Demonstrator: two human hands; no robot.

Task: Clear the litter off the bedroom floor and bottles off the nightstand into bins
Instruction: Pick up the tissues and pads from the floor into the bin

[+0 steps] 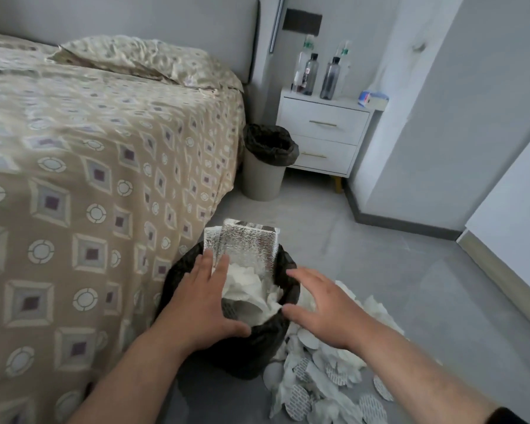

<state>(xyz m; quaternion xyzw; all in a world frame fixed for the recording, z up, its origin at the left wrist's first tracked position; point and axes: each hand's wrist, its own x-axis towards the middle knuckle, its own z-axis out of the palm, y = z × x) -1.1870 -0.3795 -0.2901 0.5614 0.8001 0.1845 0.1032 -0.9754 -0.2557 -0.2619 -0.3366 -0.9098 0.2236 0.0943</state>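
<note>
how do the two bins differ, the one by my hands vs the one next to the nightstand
The near bin is stuffed: a silver foil pouch and white paper stick up above its rim. No contents show in the far bin. The near bin's black liner hides its walls; the far bin's beige body shows below its liner. Both hands are at the near bin; nothing touches the far one. Both have black liners.

No legible text: print on the round seals (pixel 297 402) and bottle labels (pixel 310 75) too blurred.
</note>
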